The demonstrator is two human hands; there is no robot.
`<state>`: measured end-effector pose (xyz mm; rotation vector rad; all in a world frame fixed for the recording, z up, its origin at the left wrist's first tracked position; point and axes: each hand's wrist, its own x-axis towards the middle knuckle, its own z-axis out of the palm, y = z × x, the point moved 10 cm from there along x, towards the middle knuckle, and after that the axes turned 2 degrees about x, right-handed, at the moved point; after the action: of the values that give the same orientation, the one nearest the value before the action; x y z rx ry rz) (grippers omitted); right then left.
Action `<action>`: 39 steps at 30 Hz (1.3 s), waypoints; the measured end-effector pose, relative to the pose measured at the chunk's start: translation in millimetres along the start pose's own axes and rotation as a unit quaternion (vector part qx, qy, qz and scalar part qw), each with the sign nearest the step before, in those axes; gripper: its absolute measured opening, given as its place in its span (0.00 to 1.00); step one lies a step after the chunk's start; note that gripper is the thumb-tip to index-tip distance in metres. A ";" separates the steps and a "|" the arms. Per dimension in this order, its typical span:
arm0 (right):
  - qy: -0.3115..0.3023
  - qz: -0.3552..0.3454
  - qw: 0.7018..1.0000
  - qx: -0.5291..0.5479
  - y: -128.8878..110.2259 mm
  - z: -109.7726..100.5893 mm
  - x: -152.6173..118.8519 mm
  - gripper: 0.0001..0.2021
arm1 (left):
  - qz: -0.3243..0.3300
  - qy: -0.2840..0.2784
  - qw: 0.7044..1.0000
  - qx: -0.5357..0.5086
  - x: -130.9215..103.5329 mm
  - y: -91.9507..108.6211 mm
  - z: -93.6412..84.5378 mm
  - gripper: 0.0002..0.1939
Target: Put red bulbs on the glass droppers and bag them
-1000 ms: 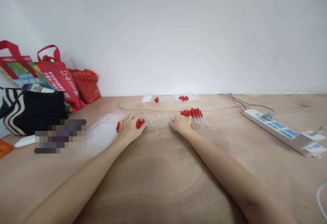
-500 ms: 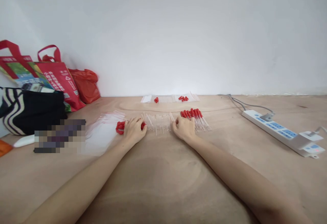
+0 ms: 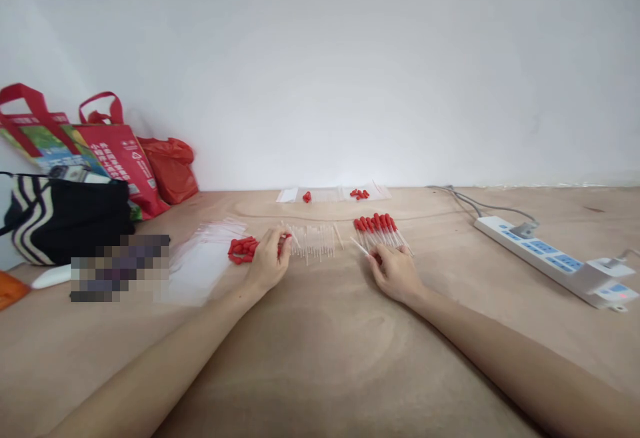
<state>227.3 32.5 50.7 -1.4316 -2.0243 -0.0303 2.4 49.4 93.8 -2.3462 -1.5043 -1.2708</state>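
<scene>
A thin white stick is pinched over the middle of the tabletop by the fingers of the right hand, its free end pointed left, seemingly for unobstructed access. The fingers of the left hand are narrowly closed on what appears to be 1 red cap. Bare sticks are lined up between the 2 hands, loose red caps heaped leftward, presumably for easy reach. Red-capped sticks are laid rightward, red ends toward the far edge, probably for order. Plastic bags are stacked toward the left edge; a power strip is set toward the right.
</scene>
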 end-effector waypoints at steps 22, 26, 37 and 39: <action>-0.059 -0.134 0.987 0.060 -35.5 14.6 -4.3 0.07 | -0.014 -0.143 0.969 -0.203 -26.7 39.6 50.9 0.07; -0.058 -0.150 0.985 0.062 -41.0 13.0 -5.3 0.07 | 0.021 -0.155 0.971 -0.182 -27.7 44.6 52.9 0.08; -0.041 -0.153 0.986 0.044 -42.8 9.2 -5.7 0.08 | 0.018 -0.155 0.967 -0.200 -26.9 45.9 52.8 0.09; -0.049 -0.162 0.985 0.044 -45.0 10.3 -6.6 0.08 | 0.029 -0.156 0.969 -0.189 -26.8 48.5 51.9 0.09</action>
<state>185.3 12.6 54.3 -1.0565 -2.2907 -0.0091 66.7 29.3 58.6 -2.9290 -1.3494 -1.3235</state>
